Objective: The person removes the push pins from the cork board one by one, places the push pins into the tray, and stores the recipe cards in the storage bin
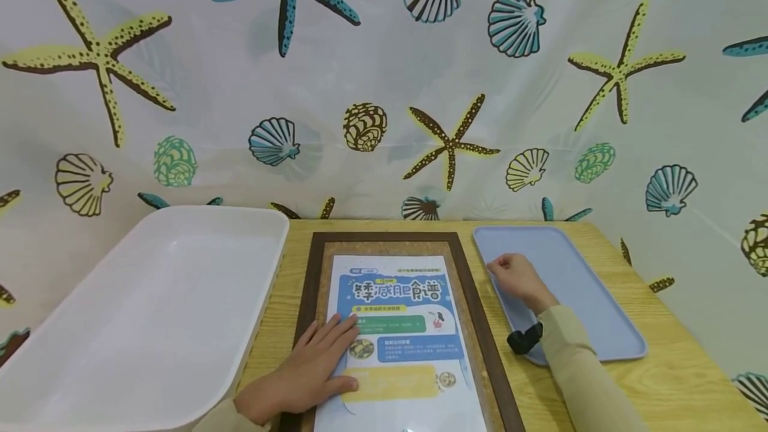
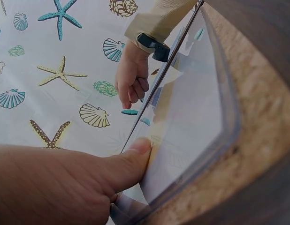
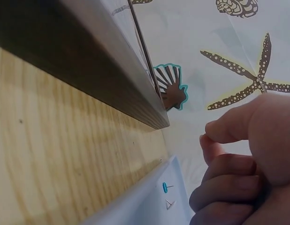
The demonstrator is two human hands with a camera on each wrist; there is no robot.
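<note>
A printed poster (image 1: 390,325) in a clear plastic cover lies on a dark-framed cork board (image 1: 480,345). On its lower left part rests my left hand (image 1: 315,362), fingers spread and straight; the left wrist view has the thumb on the clear cover (image 2: 229,126). My right hand (image 1: 519,280) is above the left edge of a light blue tray (image 1: 576,285). Its thumb and index tips meet, the other fingers curl in, and nothing shows between them. In the right wrist view a teal push pin (image 3: 165,187) and a small whitish pin (image 3: 170,204) lie in the tray.
To the left stands a large white tub (image 1: 168,312) with raised walls. Everything sits on a wooden table (image 1: 672,379). A curtain (image 1: 360,179) printed with shells and starfish hangs behind it. The right wrist bears a black strap device (image 1: 525,339).
</note>
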